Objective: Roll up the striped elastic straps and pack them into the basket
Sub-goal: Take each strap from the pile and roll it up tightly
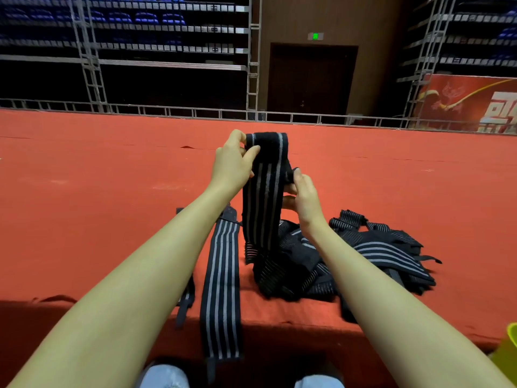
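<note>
Both hands' grip (233, 161) on strap (263, 191)

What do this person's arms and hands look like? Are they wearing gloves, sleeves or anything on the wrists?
Both arms are bare from the bottom edge of the picture up to the fingers: no sleeves show. The left hand and the right hand wear no gloves, and no watch, bracelet or ring shows on either. The arms look slim and long, stretched by the wide-angle lens.

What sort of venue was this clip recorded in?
Probably an indoor sports arena or hall: retracted tiered seating with blue seats on metal frames, a wide red carpeted floor, and a lit green exit sign above a door.
</note>
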Demonstrator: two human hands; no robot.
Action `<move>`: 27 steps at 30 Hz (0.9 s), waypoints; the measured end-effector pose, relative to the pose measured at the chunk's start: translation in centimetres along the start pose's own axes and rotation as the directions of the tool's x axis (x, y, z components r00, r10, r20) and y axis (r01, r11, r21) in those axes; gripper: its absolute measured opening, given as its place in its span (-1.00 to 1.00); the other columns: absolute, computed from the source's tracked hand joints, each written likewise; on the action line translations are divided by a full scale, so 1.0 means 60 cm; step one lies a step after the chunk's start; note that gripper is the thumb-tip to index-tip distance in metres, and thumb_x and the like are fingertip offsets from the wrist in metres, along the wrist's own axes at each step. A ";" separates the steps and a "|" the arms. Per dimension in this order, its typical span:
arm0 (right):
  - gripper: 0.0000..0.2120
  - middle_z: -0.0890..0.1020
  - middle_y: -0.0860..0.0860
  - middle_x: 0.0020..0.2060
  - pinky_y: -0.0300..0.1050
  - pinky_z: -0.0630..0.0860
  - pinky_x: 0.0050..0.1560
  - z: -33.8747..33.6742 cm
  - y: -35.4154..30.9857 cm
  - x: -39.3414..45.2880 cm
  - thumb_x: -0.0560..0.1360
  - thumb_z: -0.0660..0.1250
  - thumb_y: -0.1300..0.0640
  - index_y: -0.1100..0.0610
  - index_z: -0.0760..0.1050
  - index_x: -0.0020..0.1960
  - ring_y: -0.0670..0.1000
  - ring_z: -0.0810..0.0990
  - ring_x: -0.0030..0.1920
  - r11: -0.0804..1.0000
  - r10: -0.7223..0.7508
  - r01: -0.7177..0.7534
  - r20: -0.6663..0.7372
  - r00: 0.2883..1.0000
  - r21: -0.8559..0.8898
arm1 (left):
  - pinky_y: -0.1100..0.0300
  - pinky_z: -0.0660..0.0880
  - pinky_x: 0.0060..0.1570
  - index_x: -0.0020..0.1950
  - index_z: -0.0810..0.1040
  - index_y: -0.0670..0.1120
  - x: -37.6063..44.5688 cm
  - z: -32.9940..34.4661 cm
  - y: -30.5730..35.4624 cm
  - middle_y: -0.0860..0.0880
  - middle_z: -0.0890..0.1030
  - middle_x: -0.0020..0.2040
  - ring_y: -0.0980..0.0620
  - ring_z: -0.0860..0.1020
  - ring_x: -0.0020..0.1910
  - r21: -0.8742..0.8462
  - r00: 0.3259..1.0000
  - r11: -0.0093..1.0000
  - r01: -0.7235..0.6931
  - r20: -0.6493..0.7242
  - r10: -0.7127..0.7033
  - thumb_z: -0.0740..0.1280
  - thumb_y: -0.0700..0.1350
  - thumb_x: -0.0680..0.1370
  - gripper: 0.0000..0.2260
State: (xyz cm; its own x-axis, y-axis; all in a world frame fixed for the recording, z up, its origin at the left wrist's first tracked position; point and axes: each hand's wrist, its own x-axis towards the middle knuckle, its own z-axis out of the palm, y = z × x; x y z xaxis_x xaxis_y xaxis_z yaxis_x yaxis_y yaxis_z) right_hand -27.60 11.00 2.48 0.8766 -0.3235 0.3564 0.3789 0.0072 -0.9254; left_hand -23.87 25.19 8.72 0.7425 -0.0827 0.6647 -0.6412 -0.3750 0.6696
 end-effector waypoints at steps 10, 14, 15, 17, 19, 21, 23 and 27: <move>-0.95 0.59 0.02 -0.45 -0.33 0.41 -0.49 0.009 0.011 -0.049 0.53 0.32 0.34 0.34 0.53 -0.06 -0.19 0.51 -0.54 0.992 0.017 -0.002 0.115 0.993 -0.129 | 0.02 0.53 -0.09 -0.04 0.37 -0.04 -0.005 -0.023 0.001 -0.11 0.58 -0.13 -0.10 0.58 -0.12 0.059 0.998 0.996 -0.060 0.037 0.058 0.27 -0.13 0.59 -0.92; -0.86 0.58 -0.09 -0.52 -0.35 0.41 -0.47 0.020 -0.004 -0.052 0.54 0.30 0.33 0.21 0.50 -0.18 -0.19 0.53 -0.50 0.998 0.016 -0.007 0.146 0.989 -0.060 | -0.02 0.50 0.00 0.03 0.42 -0.12 -0.015 -0.033 0.002 -0.07 0.57 -0.12 -0.11 0.55 -0.06 0.087 0.995 0.992 -0.093 0.033 0.091 0.26 -0.18 0.58 -0.95; -0.85 0.59 -0.09 -0.50 -0.34 0.43 -0.45 0.022 -0.006 -0.054 0.55 0.30 0.33 0.20 0.50 -0.19 -0.18 0.55 -0.47 0.999 0.017 -0.011 0.152 0.988 -0.039 | -0.03 0.46 0.07 0.04 0.43 -0.13 -0.017 -0.035 0.001 -0.04 0.56 -0.11 -0.11 0.54 -0.05 0.118 0.994 0.987 -0.108 0.021 0.106 0.26 -0.18 0.58 -0.93; -0.84 0.61 -0.07 -0.44 -0.32 0.46 -0.42 0.026 -0.009 -0.059 0.56 0.28 0.31 0.18 0.49 -0.19 -0.16 0.58 -0.44 1.000 0.028 -0.028 0.172 0.985 -0.001 | 0.03 0.31 0.16 0.07 0.44 -0.13 -0.023 -0.039 0.000 0.01 0.53 -0.08 -0.09 0.48 0.02 0.211 0.993 0.971 -0.112 -0.006 0.116 0.25 -0.16 0.58 -0.91; -0.84 0.61 -0.05 -0.41 -0.33 0.46 -0.44 0.028 -0.011 -0.069 0.58 0.26 0.29 0.18 0.48 -0.17 -0.17 0.58 -0.45 0.999 0.046 -0.050 0.201 0.979 0.016 | 0.07 0.20 0.10 0.09 0.44 -0.14 -0.030 -0.043 -0.001 0.04 0.46 -0.08 -0.09 0.41 0.08 0.270 0.993 0.957 -0.102 -0.036 0.116 0.23 -0.14 0.59 -0.88; -0.85 0.62 -0.07 -0.43 -0.34 0.45 -0.47 0.028 -0.009 -0.079 0.59 0.24 0.28 0.17 0.46 -0.16 -0.18 0.57 -0.48 0.997 0.066 -0.072 0.222 0.973 0.019 | 0.08 0.17 0.09 0.12 0.43 -0.15 -0.037 -0.049 -0.002 0.05 0.43 -0.07 -0.08 0.37 0.12 0.285 0.992 0.954 -0.092 -0.051 0.111 0.22 -0.14 0.59 -0.86; -0.86 0.62 -0.09 -0.46 -0.33 0.45 -0.47 0.028 -0.004 -0.087 0.60 0.23 0.28 0.17 0.45 -0.14 -0.18 0.56 -0.49 0.995 0.080 -0.090 0.238 0.968 0.032 | 0.10 0.16 0.07 0.12 0.42 -0.16 -0.045 -0.052 -0.007 0.02 0.45 -0.06 -0.09 0.37 0.12 0.286 0.994 0.954 -0.084 -0.042 0.100 0.21 -0.14 0.59 -0.86; -0.87 0.61 -0.07 -0.43 -0.31 0.45 -0.47 0.027 0.009 -0.102 0.60 0.23 0.26 0.17 0.44 -0.13 -0.16 0.54 -0.49 0.993 0.105 -0.114 0.267 0.958 0.021 | 0.11 0.14 0.08 0.08 0.40 -0.13 -0.067 -0.056 -0.023 -0.02 0.45 -0.04 -0.06 0.36 0.14 0.290 0.997 0.954 -0.078 0.023 0.074 0.21 -0.13 0.59 -0.89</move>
State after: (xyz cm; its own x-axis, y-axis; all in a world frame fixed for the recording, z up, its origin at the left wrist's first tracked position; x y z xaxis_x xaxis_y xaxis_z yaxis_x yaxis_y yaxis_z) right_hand -32.28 14.52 0.02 0.9587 -0.0567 0.2788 0.2822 0.0636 -0.9573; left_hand -26.59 29.13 6.24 0.6972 -0.1317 0.7046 -0.6131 -0.6190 0.4909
